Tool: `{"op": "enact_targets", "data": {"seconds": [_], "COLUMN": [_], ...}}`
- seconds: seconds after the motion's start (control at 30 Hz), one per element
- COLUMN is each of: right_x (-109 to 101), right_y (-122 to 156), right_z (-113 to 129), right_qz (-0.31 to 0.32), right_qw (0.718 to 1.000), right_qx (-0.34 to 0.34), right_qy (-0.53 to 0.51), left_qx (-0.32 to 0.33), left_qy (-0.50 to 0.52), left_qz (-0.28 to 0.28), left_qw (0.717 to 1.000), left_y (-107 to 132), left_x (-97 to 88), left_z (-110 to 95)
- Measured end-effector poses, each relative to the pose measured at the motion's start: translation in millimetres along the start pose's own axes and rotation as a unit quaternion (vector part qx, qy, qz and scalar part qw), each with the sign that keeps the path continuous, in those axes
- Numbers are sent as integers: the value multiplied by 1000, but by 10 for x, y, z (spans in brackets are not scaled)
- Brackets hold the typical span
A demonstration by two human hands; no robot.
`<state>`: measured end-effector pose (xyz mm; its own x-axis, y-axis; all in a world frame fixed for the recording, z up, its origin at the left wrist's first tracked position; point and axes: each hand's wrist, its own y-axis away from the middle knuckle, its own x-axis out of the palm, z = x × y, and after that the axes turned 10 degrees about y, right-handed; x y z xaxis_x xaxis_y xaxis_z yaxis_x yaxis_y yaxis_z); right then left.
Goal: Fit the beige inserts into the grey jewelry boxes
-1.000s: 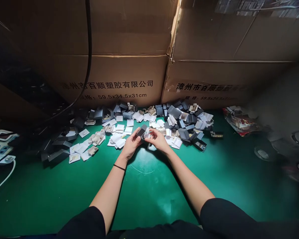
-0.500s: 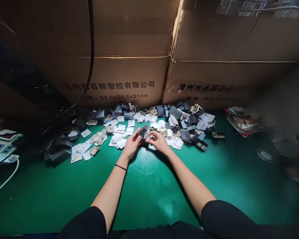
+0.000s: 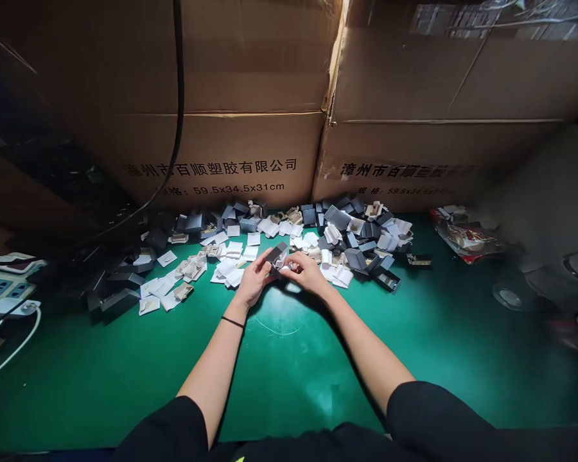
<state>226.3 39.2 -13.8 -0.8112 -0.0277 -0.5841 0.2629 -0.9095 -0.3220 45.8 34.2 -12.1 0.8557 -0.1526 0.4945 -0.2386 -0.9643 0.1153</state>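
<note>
Dark box: being grasped by left hand. White insert: being pinched by right hand, showing less than a second ago; apparently being fitted deeper.

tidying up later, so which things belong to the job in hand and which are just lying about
Job in hand, apparently:
small dark grey box, between left hand and right hand
scattered dark grey boxes
white paper pieces

Lying about, apparently:
red-printed plastic packet
power strip
black cable
cardboard cartons

Black short sleeves, seemingly elastic wristband
</note>
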Motion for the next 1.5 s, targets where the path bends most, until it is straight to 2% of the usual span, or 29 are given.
{"op": "enact_targets", "data": {"seconds": [0.33,0.53,0.67,0.73,0.93,1.17,1.37,1.5], "right_x": [47,32,43,67,128,54,15,-19], "right_y": [9,4,-3,2,19,15,-3,-16], "right_z": [70,75,67,76,127,106,92,81], "right_qz": [15,-24,-79,-85,-89,-75,-19,17], "right_qw": [999,999,988,983,980,991,999,999], "right_qx": [29,39,104,127,138,92,38,30], "right_qy": [-34,-29,-86,-104,-113,-56,5,22], "left_qx": [-1,7,4,-4,-6,-10,-19,-16], "left_qy": [6,1,2,-1,-16,-10,-23,-21], "left_qz": [12,-6,-14,-12,-7,2,12,19], "left_qw": [1000,1000,1000,1000,1000,1000,999,999], "left_y": [18,24,18,19,19,13,44,41], "left_x": [24,56,56,62,62,36,63,59], "left_z": [7,-27,-23,-13,4,-4,-6,7]}}
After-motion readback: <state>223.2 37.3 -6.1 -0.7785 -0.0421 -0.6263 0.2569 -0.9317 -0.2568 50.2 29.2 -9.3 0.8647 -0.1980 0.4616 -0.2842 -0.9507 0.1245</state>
